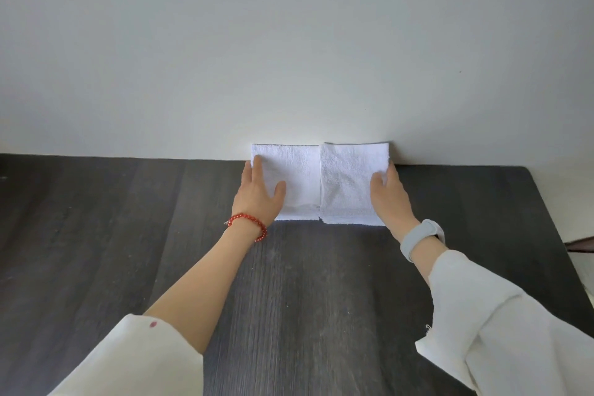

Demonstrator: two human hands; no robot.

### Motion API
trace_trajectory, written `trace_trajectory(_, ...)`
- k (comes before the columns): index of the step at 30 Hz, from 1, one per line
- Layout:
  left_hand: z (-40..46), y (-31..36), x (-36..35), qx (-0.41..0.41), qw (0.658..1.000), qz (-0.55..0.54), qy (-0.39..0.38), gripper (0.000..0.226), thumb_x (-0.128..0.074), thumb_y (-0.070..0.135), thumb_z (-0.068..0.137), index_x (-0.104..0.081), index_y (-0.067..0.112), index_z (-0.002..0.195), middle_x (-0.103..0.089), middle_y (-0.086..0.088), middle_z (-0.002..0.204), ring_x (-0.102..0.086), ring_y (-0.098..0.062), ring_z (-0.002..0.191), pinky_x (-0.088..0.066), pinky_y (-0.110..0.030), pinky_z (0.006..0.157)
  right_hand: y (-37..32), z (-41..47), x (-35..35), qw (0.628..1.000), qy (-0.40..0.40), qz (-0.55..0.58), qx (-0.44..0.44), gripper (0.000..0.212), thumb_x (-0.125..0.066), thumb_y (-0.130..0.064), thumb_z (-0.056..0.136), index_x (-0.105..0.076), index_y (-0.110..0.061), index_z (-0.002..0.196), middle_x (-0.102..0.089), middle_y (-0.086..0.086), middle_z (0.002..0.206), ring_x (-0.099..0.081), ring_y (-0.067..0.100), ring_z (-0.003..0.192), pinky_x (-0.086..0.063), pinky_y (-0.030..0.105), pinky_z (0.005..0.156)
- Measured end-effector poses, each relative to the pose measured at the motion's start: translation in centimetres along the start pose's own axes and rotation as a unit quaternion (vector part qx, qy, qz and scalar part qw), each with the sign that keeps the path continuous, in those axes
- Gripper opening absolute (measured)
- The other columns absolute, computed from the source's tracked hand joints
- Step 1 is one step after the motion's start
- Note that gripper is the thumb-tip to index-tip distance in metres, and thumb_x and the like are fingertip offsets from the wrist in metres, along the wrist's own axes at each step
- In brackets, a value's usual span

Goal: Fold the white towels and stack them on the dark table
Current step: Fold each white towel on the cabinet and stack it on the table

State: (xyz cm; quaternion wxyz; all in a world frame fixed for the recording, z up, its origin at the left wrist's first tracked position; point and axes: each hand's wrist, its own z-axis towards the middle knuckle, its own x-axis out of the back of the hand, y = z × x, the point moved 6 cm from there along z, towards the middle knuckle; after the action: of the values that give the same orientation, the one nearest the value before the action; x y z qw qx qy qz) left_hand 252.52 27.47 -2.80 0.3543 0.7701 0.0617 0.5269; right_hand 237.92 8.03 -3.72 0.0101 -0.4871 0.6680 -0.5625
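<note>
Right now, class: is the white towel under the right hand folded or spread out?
Folded. The right towel lies as a compact rectangle beside the left towel against the wall; the right hand rests on its edge. Layer count: cannot tell.

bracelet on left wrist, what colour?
Red beads; the bracelet shows clearly in the head view, just below the left hand.
</note>
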Motion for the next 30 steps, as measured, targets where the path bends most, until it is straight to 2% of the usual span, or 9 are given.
trace_trajectory(3, 0.0, 0.1, 0.1, -0.01, 0.998, 0.053, 0.031, 0.065, -0.043, 0.036, 0.092, -0.011, 0.019, 0.146, -0.005, -0.006, 0.155, -0.025, -0.026, 0.137, -0.03, -0.037, 0.103, -1.5, -1.2, 1.2, 0.983, 0.116, -0.125, 0.062, 0.053, -0.039, -0.022, 0.093, -0.023, -0.006, 0.142, -0.033, 0.015, 0.144, -0.033, 0.038, 0.129, -0.03, 0.049, 0.104)
trace_trajectory(5, 0.0, 0.9, 0.4, -0.053, 0.984, 0.149, 0.077, 0.063, -0.04, 0.037, 0.093, -0.015, 0.016, 0.146, -0.005, -0.007, 0.155, -0.007, -0.027, 0.142, -0.012, -0.044, 0.113, -3.5, -2.6, 1.2, 0.922, 0.189, -0.278, 0.189, 0.05, -0.043, -0.02, 0.088, -0.034, -0.007, 0.136, -0.039, 0.015, 0.139, -0.038, 0.034, 0.125, -0.029, 0.05, 0.103)
trace_trajectory(7, -0.1, 2.2, 0.1, -0.123, 0.965, 0.212, 0.089, 0.059, -0.034, 0.038, 0.094, -0.019, 0.015, 0.145, -0.012, -0.006, 0.155, -0.006, -0.027, 0.143, -0.006, -0.048, 0.113, -4.9, -3.5, -0.6, 0.864, 0.165, -0.367, 0.302, 0.047, -0.038, -0.024, 0.086, -0.043, -0.012, 0.131, -0.046, 0.013, 0.136, -0.041, 0.031, 0.125, -0.022, 0.05, 0.106)
trace_trajectory(9, -0.2, 3.2, -0.9, -0.173, 0.949, 0.254, 0.065, 0.06, -0.018, 0.043, 0.091, -0.019, 0.017, 0.146, -0.015, -0.005, 0.154, -0.008, -0.026, 0.143, -0.006, -0.051, 0.112, -5.3, -3.7, -2.9, 0.825, 0.116, -0.429, 0.349, 0.047, -0.033, -0.03, 0.087, -0.05, -0.015, 0.128, -0.05, 0.011, 0.135, -0.045, 0.03, 0.126, -0.019, 0.052, 0.107)
trace_trajectory(14, 0.6, 3.0, -3.0, -0.185, 0.93, 0.318, -0.001, 0.062, 0.0, 0.053, 0.087, 0.007, 0.033, 0.145, 0.007, 0.002, 0.156, 0.008, -0.026, 0.142, -0.003, -0.057, 0.11, -4.3, -2.3, -4.8, 0.817, 0.052, -0.503, 0.277, 0.052, -0.022, -0.04, 0.09, -0.043, -0.024, 0.135, -0.043, 0.007, 0.142, -0.039, 0.033, 0.131, -0.033, 0.058, 0.102)
trace_trajectory(17, 0.5, 2.4, -3.3, -0.196, 0.92, 0.34, -0.004, 0.067, 0.008, 0.057, 0.08, 0.008, 0.036, 0.144, 0.006, 0.002, 0.155, 0.007, -0.029, 0.142, -0.006, -0.06, 0.107, -3.9, -1.6, -4.8, 0.812, 0.04, -0.518, 0.265, 0.054, -0.017, -0.043, 0.09, -0.035, -0.026, 0.139, -0.037, 0.007, 0.146, -0.033, 0.033, 0.134, -0.03, 0.062, 0.1)
trace_trajectory(22, 0.7, 2.6, -3.3, -0.194, 0.917, 0.35, -0.009, 0.066, 0.007, 0.058, 0.08, 0.007, 0.037, 0.143, 0.006, 0.001, 0.154, 0.006, -0.032, 0.14, -0.008, -0.061, 0.105, -3.9, -1.4, -5.2, 0.812, 0.028, -0.524, 0.257, 0.06, -0.01, -0.048, 0.089, -0.03, -0.027, 0.142, -0.03, 0.006, 0.15, -0.027, 0.034, 0.138, -0.025, 0.066, 0.101)
trace_trajectory(26, 1.0, 3.2, -3.7, -0.175, 0.922, 0.346, 0.0, 0.057, -0.004, 0.055, 0.089, 0.007, 0.038, 0.142, 0.007, 0.001, 0.154, 0.007, -0.034, 0.14, -0.01, -0.063, 0.103, -3.5, -1.2, -5.2, 0.802, 0.005, -0.534, 0.267, 0.069, 0.01, -0.051, 0.083, -0.003, -0.03, 0.147, -0.002, 0.0, 0.157, -0.002, 0.029, 0.144, -0.013, 0.063, 0.108)
trace_trajectory(30, 0.9, 3.6, -3.6, -0.172, 0.92, 0.352, -0.006, 0.055, -0.009, 0.054, 0.091, 0.007, 0.04, 0.142, 0.008, 0.002, 0.154, 0.007, -0.034, 0.14, -0.011, -0.064, 0.103, -3.6, -1.4, -5.2, 0.806, -0.003, -0.53, 0.264, 0.073, 0.017, -0.051, 0.078, 0.003, -0.031, 0.147, 0.004, -0.002, 0.157, 0.004, 0.027, 0.144, -0.008, 0.061, 0.11)
